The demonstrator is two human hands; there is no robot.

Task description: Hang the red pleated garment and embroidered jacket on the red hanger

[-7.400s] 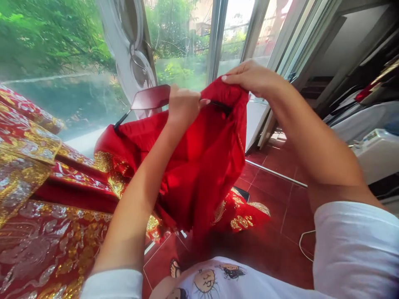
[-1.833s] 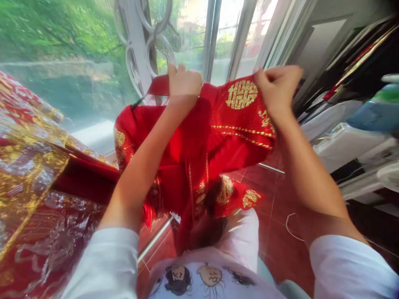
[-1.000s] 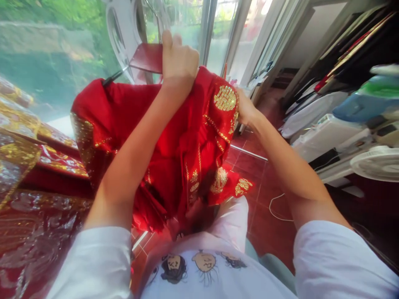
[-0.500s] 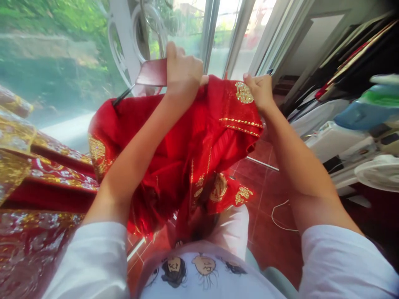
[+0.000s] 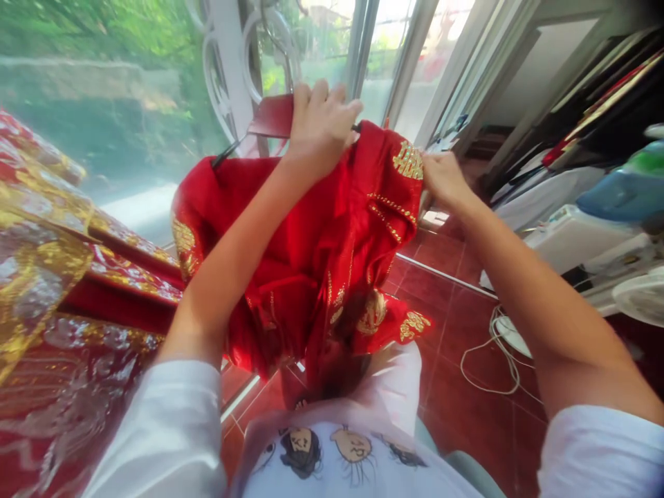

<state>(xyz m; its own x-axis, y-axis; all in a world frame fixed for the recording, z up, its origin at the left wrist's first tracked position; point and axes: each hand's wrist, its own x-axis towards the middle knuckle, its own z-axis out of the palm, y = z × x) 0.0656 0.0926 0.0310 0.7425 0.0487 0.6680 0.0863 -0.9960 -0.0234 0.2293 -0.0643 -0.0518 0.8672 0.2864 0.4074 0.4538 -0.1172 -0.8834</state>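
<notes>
A red jacket with gold embroidery and gold beaded trim hangs in front of me on a clothes hanger. The hanger has dark ends and a dark red flat middle piece. My left hand is closed round the top of the hanger, above the collar. At the jacket's right shoulder, beside a gold emblem, my right hand has its fingers closed on the cloth edge. Its fingertips are partly hidden. The lower part of the jacket falls in folds towards my lap.
Red and gold sequined garments crowd the left side. Large windows lie ahead, with a white scrolled frame. To the right are a clothes rack, a blue container and a loose white cable on the red tiled floor.
My left hand and the hanger have shifted slightly right in view. The jacket's right shoulder now droops more, its sleeve opening folded down. My right hand has moved a little lower.
</notes>
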